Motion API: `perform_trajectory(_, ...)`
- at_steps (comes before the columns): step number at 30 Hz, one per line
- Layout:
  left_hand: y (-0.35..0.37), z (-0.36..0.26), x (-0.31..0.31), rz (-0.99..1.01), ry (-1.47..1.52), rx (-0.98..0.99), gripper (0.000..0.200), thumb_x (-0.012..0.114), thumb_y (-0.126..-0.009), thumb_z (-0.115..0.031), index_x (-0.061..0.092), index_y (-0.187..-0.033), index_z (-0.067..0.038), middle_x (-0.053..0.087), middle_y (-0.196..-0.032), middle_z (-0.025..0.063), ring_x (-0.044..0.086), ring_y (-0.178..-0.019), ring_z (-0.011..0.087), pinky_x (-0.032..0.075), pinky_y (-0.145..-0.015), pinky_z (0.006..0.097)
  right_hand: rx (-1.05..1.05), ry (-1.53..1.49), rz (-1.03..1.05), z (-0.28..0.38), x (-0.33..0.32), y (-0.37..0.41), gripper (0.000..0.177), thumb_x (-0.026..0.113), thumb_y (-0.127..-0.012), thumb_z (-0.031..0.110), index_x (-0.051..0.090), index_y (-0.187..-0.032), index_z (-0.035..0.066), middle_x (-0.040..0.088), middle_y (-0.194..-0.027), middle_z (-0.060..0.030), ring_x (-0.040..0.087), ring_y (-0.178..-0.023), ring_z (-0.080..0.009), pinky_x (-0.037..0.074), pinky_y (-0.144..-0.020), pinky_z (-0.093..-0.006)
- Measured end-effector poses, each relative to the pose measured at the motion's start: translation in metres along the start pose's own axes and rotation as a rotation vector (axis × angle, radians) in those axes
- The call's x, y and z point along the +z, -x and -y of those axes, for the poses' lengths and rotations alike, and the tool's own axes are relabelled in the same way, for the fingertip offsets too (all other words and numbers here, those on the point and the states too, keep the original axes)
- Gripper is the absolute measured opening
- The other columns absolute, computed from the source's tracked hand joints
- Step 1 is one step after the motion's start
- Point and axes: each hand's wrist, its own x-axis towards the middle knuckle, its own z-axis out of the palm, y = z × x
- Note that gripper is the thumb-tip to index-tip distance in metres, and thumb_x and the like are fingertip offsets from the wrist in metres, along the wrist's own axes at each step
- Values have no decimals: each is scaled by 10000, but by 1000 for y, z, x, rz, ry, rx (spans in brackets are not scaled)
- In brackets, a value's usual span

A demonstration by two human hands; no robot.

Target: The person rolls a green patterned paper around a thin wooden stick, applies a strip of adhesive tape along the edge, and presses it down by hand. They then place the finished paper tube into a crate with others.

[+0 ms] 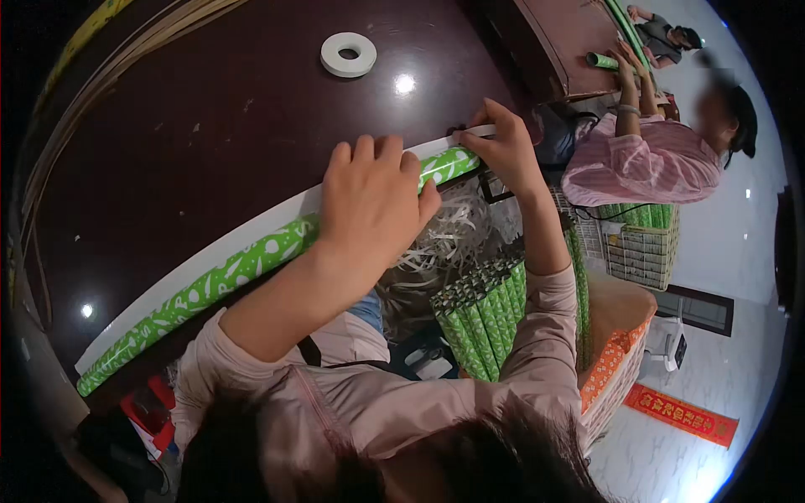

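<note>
A long green roll of patterned paper [243, 267] with white prints lies along the near edge of the dark table, a white strip or border [251, 230] running down its far side. My left hand [369, 193] is laid across the roll, fingers curled over the far side and thumb on the near side. At the roll's right end, my right hand [503, 147] pinches a narrow white strip [480, 131] between thumb and fingers. The fingertips of my left hand partly cover the paper's white border. A white roll of tape [348, 54] lies flat farther back.
Thin brown strips [142, 42] curve along the table's left side. Below the edge are curled white scraps [449, 230] and a bundle of green rolls [482, 323]. A co-worker in a pink shirt [646, 159] handles a green roll at another table [562, 42]; another person sits beyond.
</note>
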Motion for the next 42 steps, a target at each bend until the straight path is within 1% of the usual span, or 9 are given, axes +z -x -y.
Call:
perform_trajectory(8, -79, -1, 19, 224, 146, 103, 264, 572, -902, -284, 721, -858, -71, 631, -975, 125, 613, -938, 331, 482, -815, 456, -39, 79, -48, -5, 0, 3, 211, 738, -746, 65, 556, -823, -10, 601, -734, -60, 548, -723, -84, 456, -649, -271)
perform_trajectory(10, -81, 9, 23, 246, 238, 91, 200, 613, -877, -241, 713, -892, -68, 629, -987, 123, 606, -953, 331, 479, -835, 455, -114, 190, -86, -6, -4, 4, 230, 741, -777, 221, 619, -813, 29, 656, -755, -91, 630, -790, -272, 449, -801, -385)
perform_trajectory(12, -83, 12, 22, 276, 332, 78, 160, 653, -852, -197, 704, -926, -64, 628, -998, 120, 599, -969, 330, 477, -855, 454, -64, 158, -55, -2, -8, 8, 215, 719, -813, 237, 633, -821, 40, 651, -771, -81, 615, -800, -245, 420, -843, -371)
perform_trajectory(14, -79, 12, 30, 169, 294, 33, 208, 710, -803, -134, 686, -997, -61, 622, -1028, 114, 584, -1010, 323, 468, -888, 443, 15, -182, -14, -5, -13, 13, 182, 709, -834, 228, 659, -848, 53, 646, -781, -70, 597, -815, -225, 383, -896, -356)
perform_trajectory(15, -80, 11, 33, 146, 269, 32, 235, 710, -803, -140, 685, -1027, -74, 617, -1051, 110, 572, -1041, 314, 462, -907, 432, -137, -27, -59, -8, -17, 16, 154, 722, -826, 198, 681, -887, 62, 647, -805, -63, 594, -823, -210, 386, -900, -355)
perform_trajectory(19, -78, 10, 37, 122, 234, 64, 226, 701, -801, -116, 695, -1024, -80, 621, -1047, 103, 577, -1019, 304, 453, -907, 423, -223, 82, -86, -13, -18, 22, 111, 711, -825, 131, 695, -919, 74, 656, -872, -61, 590, -886, -211, 388, -920, -374)
perform_trajectory(21, -78, 10, 38, 123, 274, 71, 184, 684, -807, -113, 711, -986, -82, 632, -1011, 89, 579, -996, 286, 431, -910, 411, -406, 201, -218, -9, -12, 24, 137, 706, -805, 79, 707, -942, 91, 646, -922, -60, 573, -952, -223, 388, -931, -390)
perform_trajectory(27, -81, 7, 46, 140, 395, -18, 103, 665, -827, -168, 732, -880, -111, 686, -833, 30, 584, -922, 257, 387, -899, 407, -489, 338, -211, -19, -7, 25, 208, 742, -739, 72, 719, -936, 135, 606, -983, -19, 555, -988, -241, 375, -941, -393)
perform_trajectory(42, -87, 9, 55, 95, 365, -21, 115, 675, -829, -230, 726, -825, -127, 690, -777, 9, 578, -863, 218, 367, -857, 380, -543, 209, -139, -29, 4, 17, 216, 736, -707, -8, 670, -887, 92, 584, -957, -43, 583, -896, -223, 406, -784, -347)
